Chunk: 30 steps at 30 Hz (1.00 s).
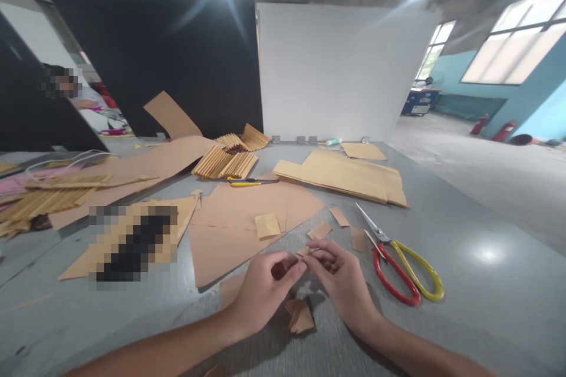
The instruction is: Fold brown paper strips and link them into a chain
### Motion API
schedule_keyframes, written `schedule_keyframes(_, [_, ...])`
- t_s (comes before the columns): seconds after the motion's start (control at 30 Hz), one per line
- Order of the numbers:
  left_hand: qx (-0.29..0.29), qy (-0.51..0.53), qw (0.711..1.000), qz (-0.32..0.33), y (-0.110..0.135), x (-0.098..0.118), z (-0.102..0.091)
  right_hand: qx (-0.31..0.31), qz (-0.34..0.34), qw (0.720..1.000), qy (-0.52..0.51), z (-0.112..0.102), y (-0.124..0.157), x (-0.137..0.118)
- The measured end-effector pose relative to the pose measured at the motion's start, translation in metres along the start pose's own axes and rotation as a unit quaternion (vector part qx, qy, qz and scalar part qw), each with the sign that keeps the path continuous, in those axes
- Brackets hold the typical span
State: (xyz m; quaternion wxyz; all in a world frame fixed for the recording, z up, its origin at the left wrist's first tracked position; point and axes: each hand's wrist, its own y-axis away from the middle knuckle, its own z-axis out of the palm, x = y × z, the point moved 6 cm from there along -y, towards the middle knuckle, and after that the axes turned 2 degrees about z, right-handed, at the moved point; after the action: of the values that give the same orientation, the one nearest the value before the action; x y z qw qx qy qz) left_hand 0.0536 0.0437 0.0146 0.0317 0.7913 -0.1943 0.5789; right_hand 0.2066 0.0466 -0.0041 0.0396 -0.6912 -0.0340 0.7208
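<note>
My left hand (265, 288) and my right hand (342, 280) meet over the grey table (464, 283), both pinched on one small brown paper piece (304, 252) held between their fingertips. Under my hands lies a little heap of folded brown paper scraps (300, 315). A large sheet of brown paper (247, 224) lies just beyond my left hand, with a small paler square (267, 225) on it. Loose brown scraps (321, 230) are scattered just past my right hand.
Scissors with red and yellow handles (404, 271) lie to the right of my right hand. A yellow utility knife (247, 182), stacks of brown card (349, 177), folded paper fans (230, 156) and black and white boards (247, 65) stand farther back. Another person sits at far left.
</note>
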Motion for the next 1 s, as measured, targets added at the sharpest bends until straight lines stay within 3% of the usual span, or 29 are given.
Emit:
schedule_keyframes(0.07, [-0.036,0.024,0.999,-0.030,-0.002,-0.004,0.004,-0.006,-0.003,1.000,0.003,0.001,0.000,0.000])
schedule_keyframes(0.17, [-0.043,0.050,0.997,-0.049,-0.003,-0.008,0.006,-0.014,0.004,1.000,-0.004,0.002,0.001,0.000])
schedule_keyframes(0.43, [-0.077,0.024,0.996,-0.050,-0.002,-0.006,0.006,-0.044,-0.018,0.997,0.068,0.001,0.000,0.000])
schedule_keyframes(0.57, [-0.093,0.000,0.995,-0.039,-0.001,-0.005,0.004,-0.089,0.001,0.988,0.125,0.003,0.002,0.000])
schedule_keyframes(0.77, [-0.070,-0.059,0.996,0.006,-0.001,-0.004,0.003,-0.115,-0.076,0.960,0.244,0.004,0.002,-0.016])
schedule_keyframes(1.0, [-0.085,-0.049,0.995,0.003,-0.001,-0.002,0.007,-0.114,-0.023,0.969,0.219,0.002,0.003,-0.002])
